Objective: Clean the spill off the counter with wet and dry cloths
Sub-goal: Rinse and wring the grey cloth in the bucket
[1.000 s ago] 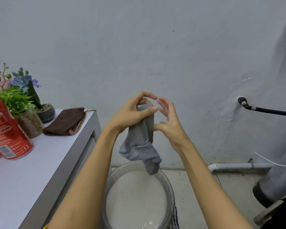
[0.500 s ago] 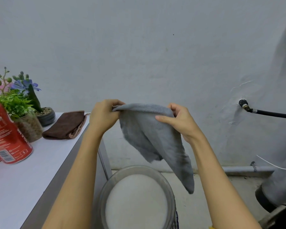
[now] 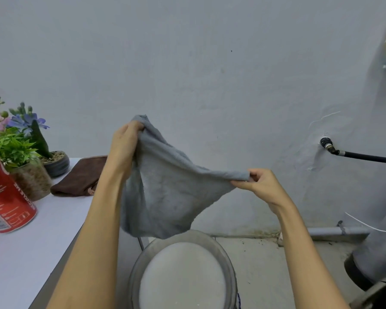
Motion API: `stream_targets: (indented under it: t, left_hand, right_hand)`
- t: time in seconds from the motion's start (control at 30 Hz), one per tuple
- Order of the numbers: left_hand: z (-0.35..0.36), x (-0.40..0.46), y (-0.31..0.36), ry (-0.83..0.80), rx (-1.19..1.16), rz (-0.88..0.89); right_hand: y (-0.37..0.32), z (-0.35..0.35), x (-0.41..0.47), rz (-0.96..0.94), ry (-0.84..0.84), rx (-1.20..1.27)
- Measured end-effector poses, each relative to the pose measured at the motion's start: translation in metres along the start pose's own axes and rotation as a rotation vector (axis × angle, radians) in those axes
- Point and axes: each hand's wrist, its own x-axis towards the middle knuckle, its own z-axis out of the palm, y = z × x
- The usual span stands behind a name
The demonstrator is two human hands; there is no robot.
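I hold a grey cloth [image 3: 165, 192] spread out in the air above a round basin [image 3: 134, 273] of cloudy water. My left hand [image 3: 125, 150] grips its upper left corner. My right hand [image 3: 261, 186] pinches its right corner, lower than the left. The cloth's bottom edge hangs just above the basin's rim. A folded brown cloth [image 3: 80, 177] lies on the white counter [image 3: 24, 248] at the left, partly hidden behind my left forearm. No spill shows on the visible part of the counter.
A red can [image 3: 6, 201] and two small potted plants [image 3: 20, 152] stand on the counter's left side. A black hose [image 3: 366, 157] comes out of the wall at the right. A grey pipe [image 3: 334, 231] runs along the floor.
The cloth went from a bunched wad held by my left hand to a spread sheet. My hands moved apart, the left one rising, the right one going right and down.
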Motion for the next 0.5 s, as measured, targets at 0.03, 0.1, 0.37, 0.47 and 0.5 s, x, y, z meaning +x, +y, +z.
stream_targets:
  t: [0.03,0.1,0.37,0.47,0.5]
  left_hand:
    - [-0.001,-0.001,-0.001,-0.055,0.037,-0.005]
    - [-0.004,-0.004,-0.004,-0.155,0.054,0.005]
    - [-0.005,0.007,-0.023,-0.101,0.13,-0.023]
    - [-0.005,0.009,-0.026,-0.173,0.1,0.007]
    - [-0.007,0.009,-0.024,-0.207,0.098,0.029]
  right_hand:
    - [-0.004,0.0,-0.002,-0.007,-0.011,0.128]
    - [-0.01,-0.002,-0.004,-0.037,-0.05,0.37]
    - [-0.021,-0.016,0.004,0.142,-0.055,0.824]
    - [-0.022,-0.016,0.003,0.242,-0.061,0.904]
    - [-0.022,-0.017,0.003,0.229,-0.066,0.893]
